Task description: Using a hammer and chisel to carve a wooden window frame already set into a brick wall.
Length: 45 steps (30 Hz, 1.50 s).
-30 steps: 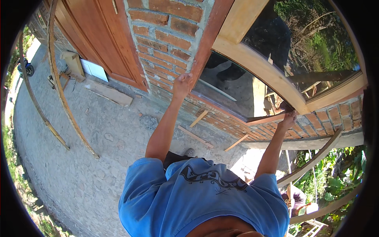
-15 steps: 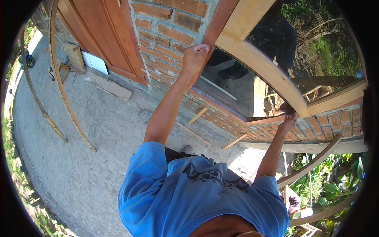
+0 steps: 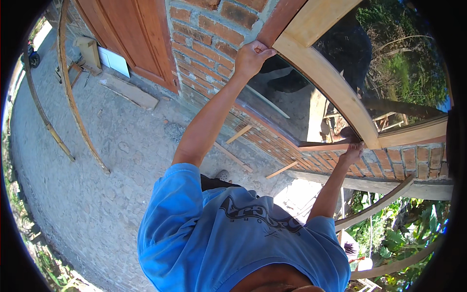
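Observation:
My left hand [image 3: 251, 59] is closed on the wooden window frame, where the reddish jamb [image 3: 276, 27] meets a pale wooden rail [image 3: 328, 90]. My right hand [image 3: 351, 153] has its fingers curled on the frame at the window's lower right corner, below that rail. Between my hands sits a dark, reflective glass pane [image 3: 296, 107]. A larger pane [image 3: 399, 63], reflecting foliage, fills the upper right. Brickwork [image 3: 219, 58] borders the window on the left and below it.
A wooden door [image 3: 126, 39] stands at the upper left. Long curved strips [image 3: 80, 117] lean at the left and right. Loose boards [image 3: 126, 92] lie on the rough concrete floor [image 3: 87, 209]. One shod foot [image 3: 223, 175] shows below me; plants [image 3: 408, 228] grow at the lower right.
My left hand has moved upward along the frame to the rail's junction. My right hand stays at the lower corner. The view has shifted slightly.

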Tool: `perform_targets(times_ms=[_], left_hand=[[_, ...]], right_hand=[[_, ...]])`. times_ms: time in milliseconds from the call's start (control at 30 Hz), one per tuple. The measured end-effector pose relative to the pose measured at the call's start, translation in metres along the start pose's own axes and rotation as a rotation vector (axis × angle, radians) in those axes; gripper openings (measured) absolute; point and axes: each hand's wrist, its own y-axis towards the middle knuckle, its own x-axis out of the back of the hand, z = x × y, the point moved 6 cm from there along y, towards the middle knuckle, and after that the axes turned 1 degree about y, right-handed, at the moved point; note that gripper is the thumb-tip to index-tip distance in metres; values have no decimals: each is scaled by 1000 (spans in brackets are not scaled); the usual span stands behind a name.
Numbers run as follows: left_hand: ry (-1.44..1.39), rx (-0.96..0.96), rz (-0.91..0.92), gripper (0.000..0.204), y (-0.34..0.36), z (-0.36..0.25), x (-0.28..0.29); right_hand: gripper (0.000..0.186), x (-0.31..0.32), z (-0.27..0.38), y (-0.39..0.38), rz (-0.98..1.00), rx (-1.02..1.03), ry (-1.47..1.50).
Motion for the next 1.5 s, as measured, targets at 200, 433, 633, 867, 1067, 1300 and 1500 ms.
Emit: perform_targets(times_ms=[200,433,633,867,1067,1300,1500], left_hand=[[-97,23,-44,31,1,16,-10],[-267,86,14,25,10,26,-13],[-233,242,14,21,1,27,1],[-152,265,48,19,-6,5,-14],[-129,241,47,20,-6,-4,-17],[-71,186,-28,18,-17,-1,-16],[-168,148,-30,16,-13,3,-17]], right_hand=[[23,-7,12,-9,22,27,78],[26,2,8,-4,52,-24,100],[25,0,20,-7,169,-86,45],[30,17,-3,-3,195,-111,211],[24,13,4,-7,78,129,124],[35,55,-42,-79,64,20,4],[31,191,-286,-366,393,-431,-676]])
